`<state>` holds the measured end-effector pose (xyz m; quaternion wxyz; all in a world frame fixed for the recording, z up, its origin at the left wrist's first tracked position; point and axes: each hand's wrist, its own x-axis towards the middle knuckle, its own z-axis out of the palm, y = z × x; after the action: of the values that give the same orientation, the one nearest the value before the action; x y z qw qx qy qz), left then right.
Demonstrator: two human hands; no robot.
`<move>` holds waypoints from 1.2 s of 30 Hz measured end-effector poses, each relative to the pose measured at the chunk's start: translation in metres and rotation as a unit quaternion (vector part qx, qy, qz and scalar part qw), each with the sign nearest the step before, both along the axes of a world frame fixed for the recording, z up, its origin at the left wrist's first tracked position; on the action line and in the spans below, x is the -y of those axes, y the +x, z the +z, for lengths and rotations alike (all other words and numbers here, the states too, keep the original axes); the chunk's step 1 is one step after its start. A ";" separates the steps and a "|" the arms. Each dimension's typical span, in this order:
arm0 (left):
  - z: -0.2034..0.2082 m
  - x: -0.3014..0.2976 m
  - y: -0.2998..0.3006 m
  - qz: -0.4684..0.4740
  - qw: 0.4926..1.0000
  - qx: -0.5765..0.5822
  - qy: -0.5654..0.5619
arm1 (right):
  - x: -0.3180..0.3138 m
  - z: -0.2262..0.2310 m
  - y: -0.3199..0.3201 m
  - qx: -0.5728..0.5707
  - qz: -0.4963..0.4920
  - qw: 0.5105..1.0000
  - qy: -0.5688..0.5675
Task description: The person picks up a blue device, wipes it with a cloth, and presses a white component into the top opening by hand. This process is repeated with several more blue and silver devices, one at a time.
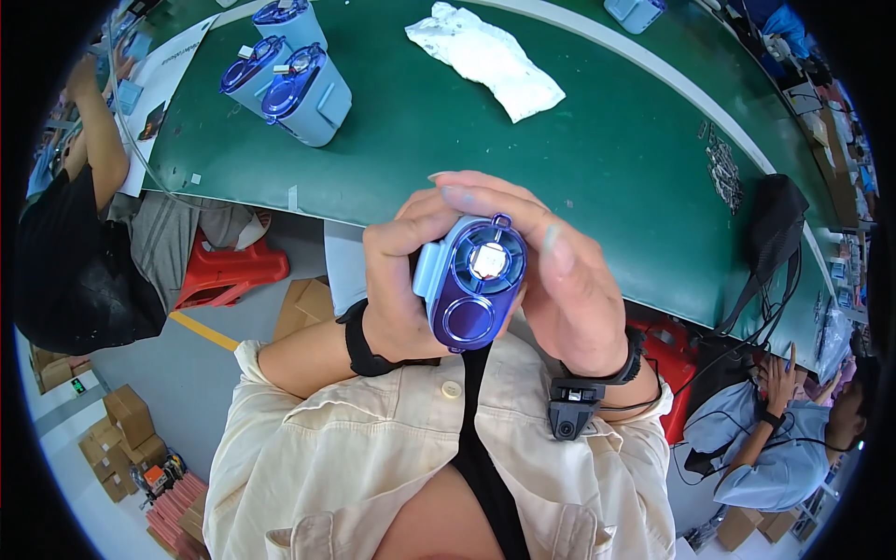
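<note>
In front of my chest, a light-blue handheld device has its glossy purple-blue oval top toward me. That top carries a round ribbed opening with a pale middle, and a plain ring below it. My left hand is wrapped round the device's left side, its fingers partly hidden behind. Along the other side lies my right hand, cupped with fingers stretched out and thumb off the top. Its fingertips overlap the left fingers; how firmly its palm touches the device I cannot tell. Black straps circle both wrists.
On the green table stand three similar blue devices at the far left. A crumpled white plastic bag lies at the back. Small metal parts and a black bag are on the right. People sit at either side.
</note>
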<state>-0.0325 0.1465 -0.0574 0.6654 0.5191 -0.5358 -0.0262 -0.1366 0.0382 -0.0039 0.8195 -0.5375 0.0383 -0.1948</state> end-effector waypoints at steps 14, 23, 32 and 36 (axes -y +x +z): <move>0.001 0.011 0.018 0.039 0.998 0.031 -0.024 | 0.007 0.012 0.022 -0.047 -0.003 0.994 -0.098; 0.026 -0.015 0.095 0.306 0.941 0.136 -0.037 | 0.153 0.041 0.134 -0.088 -0.221 0.961 -0.143; 0.017 -0.009 0.129 0.378 0.904 0.071 0.187 | 0.352 -0.037 0.192 -0.268 -0.398 0.780 -0.402; 0.008 -0.008 0.137 0.335 0.924 0.033 0.184 | 0.334 -0.027 0.192 -0.220 -0.482 0.630 -0.567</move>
<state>0.1041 0.1542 -0.0491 0.5099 0.7821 -0.3384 0.1176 0.0555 -0.2956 -0.0309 0.1092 -0.8282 0.3533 -0.4212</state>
